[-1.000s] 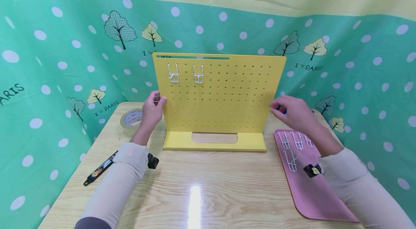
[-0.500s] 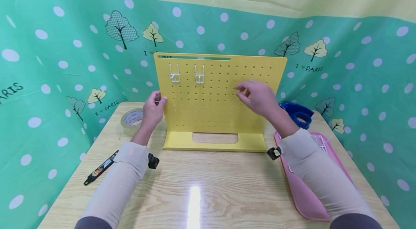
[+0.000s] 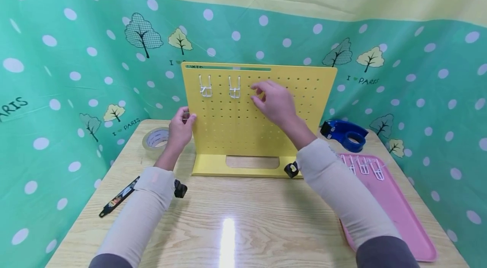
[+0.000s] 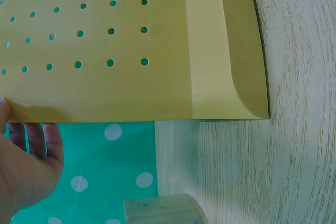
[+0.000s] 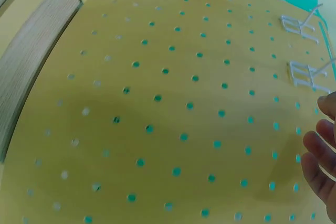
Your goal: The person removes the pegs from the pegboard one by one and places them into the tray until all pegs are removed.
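With my left hand [image 3: 181, 127] gripping the edge of the yellow pegboard [image 3: 228, 137], upright on the tabletop [image 3: 247, 204], I have just brought my right hand [image 3: 277, 103] across from its right side to beside the nearer white hook [image 3: 234, 89]. Those fingers curve loosely, thumb apart, nothing visible between them. I judge I'm now placed to work at the hooks' row, board steadied.

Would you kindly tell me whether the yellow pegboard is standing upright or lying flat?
Upright: the pegboard stands above its base on the table, the left hand gripping one side edge.
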Action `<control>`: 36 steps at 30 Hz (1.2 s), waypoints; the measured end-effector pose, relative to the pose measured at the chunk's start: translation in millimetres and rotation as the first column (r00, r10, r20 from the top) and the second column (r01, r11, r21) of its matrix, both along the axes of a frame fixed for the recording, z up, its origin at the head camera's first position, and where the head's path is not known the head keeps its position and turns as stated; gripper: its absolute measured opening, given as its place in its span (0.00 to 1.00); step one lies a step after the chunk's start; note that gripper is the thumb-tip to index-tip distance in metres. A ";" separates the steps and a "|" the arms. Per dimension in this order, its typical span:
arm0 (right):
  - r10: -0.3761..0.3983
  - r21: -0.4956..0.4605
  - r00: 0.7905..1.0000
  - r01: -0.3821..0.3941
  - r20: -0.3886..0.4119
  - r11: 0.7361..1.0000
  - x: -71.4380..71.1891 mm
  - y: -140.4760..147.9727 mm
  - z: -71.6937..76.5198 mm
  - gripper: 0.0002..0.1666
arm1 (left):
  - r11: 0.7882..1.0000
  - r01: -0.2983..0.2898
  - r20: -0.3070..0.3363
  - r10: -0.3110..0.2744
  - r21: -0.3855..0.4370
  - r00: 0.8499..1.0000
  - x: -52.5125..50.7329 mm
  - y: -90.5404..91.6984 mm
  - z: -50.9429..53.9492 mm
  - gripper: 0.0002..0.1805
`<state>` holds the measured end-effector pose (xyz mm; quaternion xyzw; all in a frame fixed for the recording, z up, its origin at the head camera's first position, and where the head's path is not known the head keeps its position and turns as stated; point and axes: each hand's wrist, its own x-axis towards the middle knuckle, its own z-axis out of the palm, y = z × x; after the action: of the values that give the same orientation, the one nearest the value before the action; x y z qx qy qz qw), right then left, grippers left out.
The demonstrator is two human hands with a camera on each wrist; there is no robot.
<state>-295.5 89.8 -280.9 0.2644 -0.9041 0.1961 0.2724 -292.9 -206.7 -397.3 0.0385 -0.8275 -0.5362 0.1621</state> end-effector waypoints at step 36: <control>-0.057 -0.076 0.979 0.043 -0.194 0.996 -14.0 -57.5 -11.4 0.07 | 1.000 0.002 0.000 -0.002 -0.019 1.000 3.5 -0.5 3.3 0.17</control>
<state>-309.6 32.2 -292.2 0.2495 -0.8717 0.1944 0.3743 -289.4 -207.2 -394.0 0.0362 -0.8327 -0.5283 0.1618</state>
